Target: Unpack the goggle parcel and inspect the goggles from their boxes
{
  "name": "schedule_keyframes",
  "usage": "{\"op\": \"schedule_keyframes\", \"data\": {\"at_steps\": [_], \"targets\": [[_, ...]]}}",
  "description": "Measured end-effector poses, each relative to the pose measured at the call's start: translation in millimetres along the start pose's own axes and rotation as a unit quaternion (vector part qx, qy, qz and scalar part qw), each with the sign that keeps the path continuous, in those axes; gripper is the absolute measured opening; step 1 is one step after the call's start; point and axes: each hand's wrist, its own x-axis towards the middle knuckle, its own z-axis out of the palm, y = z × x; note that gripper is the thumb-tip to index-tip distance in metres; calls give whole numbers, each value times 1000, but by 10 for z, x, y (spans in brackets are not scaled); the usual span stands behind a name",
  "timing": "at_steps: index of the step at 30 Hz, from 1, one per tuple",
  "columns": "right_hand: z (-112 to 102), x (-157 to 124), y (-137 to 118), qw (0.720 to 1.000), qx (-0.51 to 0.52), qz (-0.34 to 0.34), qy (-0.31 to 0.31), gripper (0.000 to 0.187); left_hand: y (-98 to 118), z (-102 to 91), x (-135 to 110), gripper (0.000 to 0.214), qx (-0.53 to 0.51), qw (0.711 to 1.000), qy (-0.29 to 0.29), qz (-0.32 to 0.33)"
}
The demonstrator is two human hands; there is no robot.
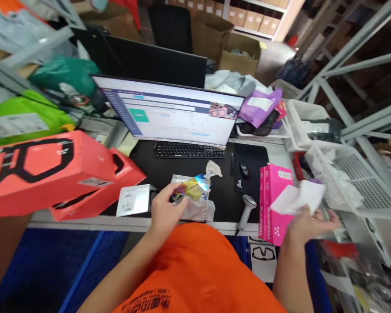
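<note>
Left hand [167,206] at centre, forearm angling up from below, thumb and fingers pinching the shiny piece [196,188] mid-frame! Over at right, the right hand [311,224] pinches white paper [308,195] (beside the pink box [273,221]), remaining fingers stretched rightward.

Desk [195,164] lit fairly evenly, moderate brightness; shadows soft, light direction unclear. Blue and yellow glints on the shiny pack [195,189] at the left hand's [165,208] fingers. Monitor [176,116] beyond them glows, pale areas washed out. Right hand [313,224] slightly smeared; white paper [304,196] at its fingertips near blank with brightness. Plastic bags [374,280], below and right of those fingers, blurred. Metal frame [334,106], beyond them rightward, slants, stretched toward the edge.
</note>
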Motion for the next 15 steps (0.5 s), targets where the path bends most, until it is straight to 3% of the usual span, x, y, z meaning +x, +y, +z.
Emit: {"op": "schedule_keyframes", "data": {"at_steps": [2, 4, 6, 8, 12, 13, 15], "targets": [[262, -570, -317, 977, 106, 47, -178, 64, 76, 17, -54, 30, 0, 1000, 24, 18], [470, -1122, -673, 909, 213, 130, -334, 48, 135, -1, -120, 31, -3, 998, 40, 47], [568, -1557, -1031, 834, 280, 212, -425, 38, 163, -43, -183, 30, -1, 996, 50, 76], [551, -1833, -1339, 761, 322, 242, -508, 37, 159, -95, -233, 30, 7, 995, 59, 86], [398, -2013, -1630, 632, 355, 192, -662, 32, 104, -188, -294, 33, 36, 992, 81, 89], [380, -2020, -1638, 611, 358, 158, -688, 31, 91, -207, -306, 33, 48, 991, 87, 89], [383, -2023, -1617, 602, 343, 65, -718, 42, 74, -237, -331, 31, 70, 989, 94, 86]]}}
